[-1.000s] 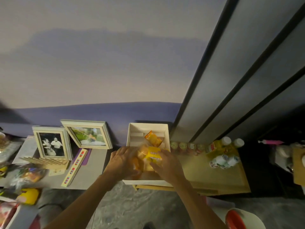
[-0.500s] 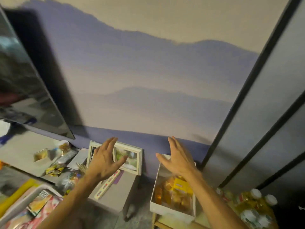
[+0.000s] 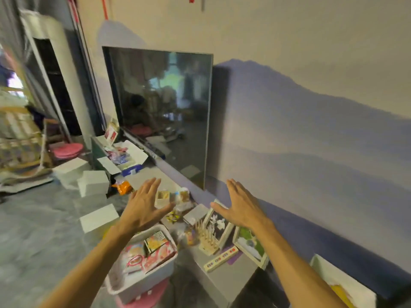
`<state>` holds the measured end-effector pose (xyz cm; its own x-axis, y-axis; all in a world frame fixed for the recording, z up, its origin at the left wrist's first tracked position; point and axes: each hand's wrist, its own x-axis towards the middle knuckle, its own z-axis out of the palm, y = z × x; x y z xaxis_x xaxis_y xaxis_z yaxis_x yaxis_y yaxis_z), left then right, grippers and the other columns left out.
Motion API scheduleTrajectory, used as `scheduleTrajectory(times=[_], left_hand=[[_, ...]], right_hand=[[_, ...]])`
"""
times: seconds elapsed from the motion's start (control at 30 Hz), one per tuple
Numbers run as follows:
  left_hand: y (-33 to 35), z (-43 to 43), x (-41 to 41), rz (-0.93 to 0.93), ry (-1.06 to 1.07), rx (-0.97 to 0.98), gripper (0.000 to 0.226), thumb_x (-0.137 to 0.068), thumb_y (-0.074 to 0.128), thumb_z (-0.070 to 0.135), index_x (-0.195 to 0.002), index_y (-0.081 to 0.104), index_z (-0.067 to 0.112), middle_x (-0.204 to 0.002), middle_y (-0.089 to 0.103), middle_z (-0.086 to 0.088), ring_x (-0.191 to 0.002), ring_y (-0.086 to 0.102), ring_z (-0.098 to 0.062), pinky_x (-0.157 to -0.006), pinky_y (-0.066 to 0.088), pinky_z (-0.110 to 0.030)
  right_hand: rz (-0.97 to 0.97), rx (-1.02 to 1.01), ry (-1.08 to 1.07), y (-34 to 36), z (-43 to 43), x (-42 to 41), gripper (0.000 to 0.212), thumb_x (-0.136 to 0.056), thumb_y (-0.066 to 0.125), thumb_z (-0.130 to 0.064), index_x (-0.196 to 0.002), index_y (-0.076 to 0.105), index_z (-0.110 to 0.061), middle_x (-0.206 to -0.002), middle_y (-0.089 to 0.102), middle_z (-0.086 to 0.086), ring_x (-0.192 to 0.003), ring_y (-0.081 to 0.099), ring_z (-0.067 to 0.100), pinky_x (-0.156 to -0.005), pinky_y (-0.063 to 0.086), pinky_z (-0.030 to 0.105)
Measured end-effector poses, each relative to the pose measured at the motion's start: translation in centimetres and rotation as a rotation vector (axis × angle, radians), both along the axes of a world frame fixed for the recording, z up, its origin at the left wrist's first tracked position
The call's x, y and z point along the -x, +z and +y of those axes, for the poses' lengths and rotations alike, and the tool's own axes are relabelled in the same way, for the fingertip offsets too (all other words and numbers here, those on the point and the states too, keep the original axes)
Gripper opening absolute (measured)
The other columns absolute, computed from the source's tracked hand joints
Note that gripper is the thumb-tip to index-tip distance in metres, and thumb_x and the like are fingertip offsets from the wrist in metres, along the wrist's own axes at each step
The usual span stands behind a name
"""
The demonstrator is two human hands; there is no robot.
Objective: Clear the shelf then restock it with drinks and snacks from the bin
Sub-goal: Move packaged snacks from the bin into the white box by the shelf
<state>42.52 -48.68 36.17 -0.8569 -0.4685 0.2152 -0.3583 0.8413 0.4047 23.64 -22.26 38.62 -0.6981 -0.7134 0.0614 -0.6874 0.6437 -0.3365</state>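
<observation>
Front edge: the grey low unit [image 3: 224, 272] runs along the wall from lower right to far left, and its front edge faces the floor.
Above the unit: the dark television [image 3: 164, 112] hangs with its bottom edge close over the far part of the top.
Crowded top: two photo frames [image 3: 219, 223] lean at the wall, a wooden peg rack [image 3: 208, 238] stands just in front of them, and a long printed strip [image 3: 221, 258] lies near the front edge.
Open room: the grey floor [image 3: 44, 230] spreads wide to the left, though white boxes [image 3: 99, 218] sit on it near the unit.
Bin: the white bin [image 3: 153, 283] stands just beside the unit's front edge on a pink stool [image 3: 142, 296], with snack packets [image 3: 153, 250] lying flat inside.
Left hand: the left hand [image 3: 142, 207] hangs in the air above the bin's far end, fingers straight and spread, holding and touching nothing.
Right hand: the right hand [image 3: 241, 207] hangs above the nearer frame, fingers straight, thumb out, holding nothing.
Lower right: a white box [image 3: 340, 283] sits against the wall; something yellow inside may be packets, too blurred to tell.
</observation>
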Motion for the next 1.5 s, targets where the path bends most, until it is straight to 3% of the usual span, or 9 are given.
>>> scheduleTrajectory(times=[0.17,0.43,0.73,0.87,1.07,1.17,1.27,1.4,1.5], left_hand=[[-0.5,-7.0,-7.2,-0.038,0.098,-0.036,0.116,-0.076,0.029,0.102,-0.167,0.015,0.031,-0.176,0.015,0.001,-0.16,0.021,-0.026,-0.127,0.021,-0.06],[-3.7,-12.8,-11.4,-0.098,0.179,-0.109,0.104,-0.085,0.042,0.091,-0.165,0.023,0.028,-0.173,0.024,-0.002,-0.156,0.03,-0.027,-0.126,0.027,-0.056],[-11.8,-17.4,-6.9,-0.207,0.298,-0.22,0.103,-0.082,0.042,0.091,-0.161,0.034,0.025,-0.165,0.039,-0.005,-0.145,0.046,-0.027,-0.119,0.039,-0.054],[-18.4,-19.6,-3.4,-0.273,0.382,-0.295,0.105,-0.081,0.041,0.092,-0.16,0.037,0.022,-0.16,0.047,-0.003,-0.138,0.053,-0.026,-0.114,0.046,-0.051],[-30.8,-22.3,1.0,-0.36,0.487,-0.395,0.093,-0.081,0.049,0.088,-0.153,0.044,0.03,-0.157,0.047,0.001,-0.134,0.054,-0.026,-0.108,0.05,-0.047],[-38.5,-23.8,3.0,-0.399,0.531,-0.446,0.091,-0.082,0.06,0.079,-0.155,0.041,0.028,-0.156,0.048,-0.003,-0.136,0.051,-0.029,-0.112,0.046,-0.048],[-47.3,-25.2,4.8,-0.449,0.572,-0.511,0.101,-0.075,0.052,0.086,-0.158,0.036,0.031,-0.155,0.048,-0.003,-0.135,0.051,-0.029,-0.113,0.046,-0.05],[-56.5,-27.0,7.1,-0.472,0.62,-0.573,0.103,-0.064,0.042,0.085,-0.154,0.038,0.035,-0.16,0.039,-0.001,-0.138,0.05,-0.033,-0.106,0.051,-0.053],[-61.0,-26.8,8.2,-0.449,0.61,-0.564,0.09,-0.068,0.063,0.074,-0.147,0.034,0.042,-0.16,0.027,-0.005,-0.139,0.042,-0.038,-0.093,0.056,-0.057]], right_hand=[[0.023,0.011,0.121,-0.2,-9.2,-5.9,0.094,-0.092,0.054,-0.077,-0.162,0.029,-0.02,-0.168,0.033,0.003,-0.152,0.037,0.026,-0.118,0.038,0.042],[-0.041,-0.053,0.228,-4.1,-18.6,-8.7,0.1,-0.088,0.05,-0.084,-0.166,0.018,-0.03,-0.174,0.023,-0.002,-0.158,0.028,0.025,-0.122,0.035,0.047],[-0.164,-0.215,0.34,-12.6,-27.1,-2.3,0.101,-0.09,0.051,-0.083,-0.167,0.017,-0.027,-0.175,0.021,0.0,-0.158,0.027,0.027,-0.12,0.037,0.05],[-0.198,-0.288,0.386,-19.9,-31.6,1.6,0.104,-0.086,0.049,-0.087,-0.165,0.023,-0.025,-0.173,0.026,0.0,-0.156,0.032,0.026,-0.121,0.036,0.049],[-0.182,-0.445,0.514,-33.8,-37.9,4.7,0.088,-0.087,0.056,-0.075,-0.153,0.04,-0.02,-0.158,0.046,0.007,-0.144,0.044,0.029,-0.114,0.041,0.044],[-0.207,-0.508,0.509,-42.6,-40.3,5.4,0.097,-0.087,0.058,-0.073,-0.164,0.024,-0.025,-0.167,0.034,0.008,-0.153,0.033,0.03,-0.122,0.033,0.048],[-0.245,-0.559,0.509,-51.5,-42.2,6.5,0.113,-0.085,0.065,-0.072,-0.169,0.002,-0.03,-0.175,0.017,0.006,-0.161,0.016,0.031,-0.128,0.022,0.051],[-0.117,-0.569,0.59,-59.8,-44.0,7.9,0.123,-0.078,0.074,-0.073,-0.169,0.004,-0.028,-0.175,0.016,0.006,-0.16,0.017,0.032,-0.129,0.021,0.048],[-0.114,-0.552,0.58,-63.2,-44.3,8.7,0.13,-0.071,0.07,-0.085,-0.169,0.002,-0.034,-0.177,0.007,0.005,-0.162,0.007,0.035,-0.129,0.018,0.055]])
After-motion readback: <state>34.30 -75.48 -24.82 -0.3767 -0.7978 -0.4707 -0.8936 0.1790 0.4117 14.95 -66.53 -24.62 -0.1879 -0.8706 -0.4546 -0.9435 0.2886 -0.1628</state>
